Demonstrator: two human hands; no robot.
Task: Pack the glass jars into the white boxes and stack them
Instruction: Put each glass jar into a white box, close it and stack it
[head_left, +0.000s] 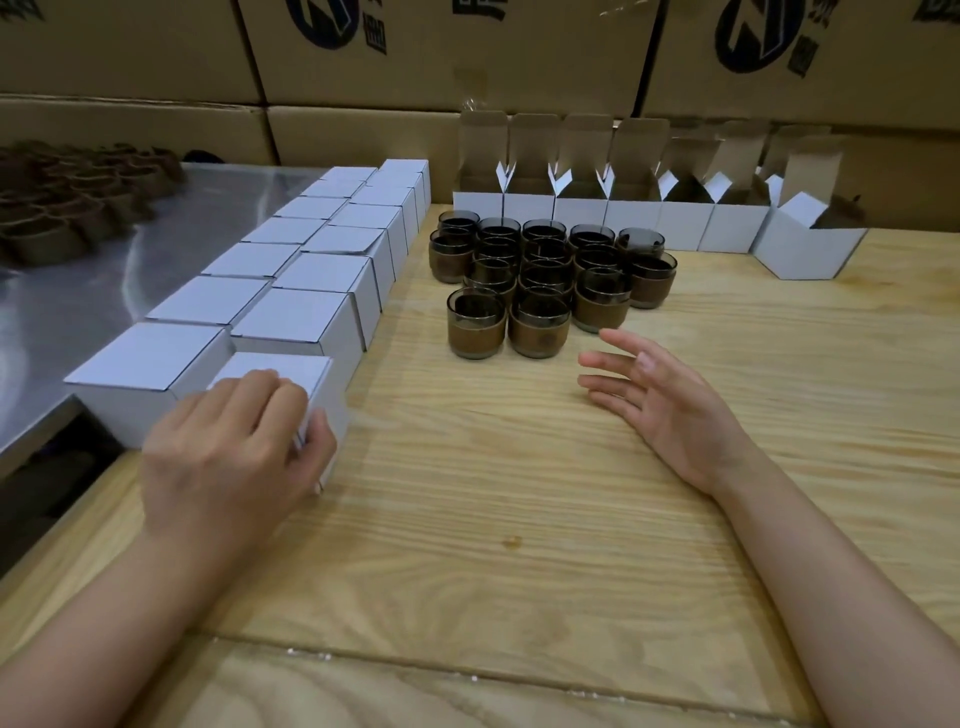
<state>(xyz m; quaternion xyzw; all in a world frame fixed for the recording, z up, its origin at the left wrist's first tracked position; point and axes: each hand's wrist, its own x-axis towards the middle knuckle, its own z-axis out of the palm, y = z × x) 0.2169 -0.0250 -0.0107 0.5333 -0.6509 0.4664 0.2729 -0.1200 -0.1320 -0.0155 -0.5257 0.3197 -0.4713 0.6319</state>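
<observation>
No legible wording is found. Dark blue round emblems (302, 23) and fragments of printed characters (478, 8) are seen on the brown corrugated cardboard cartons (441, 67) along the top of the frame, but they are cropped and cannot be read.

White boxes (304, 273), smoky jars (477, 322) w/ brown bands (pale wood-grain table (519, 493)).
</observation>
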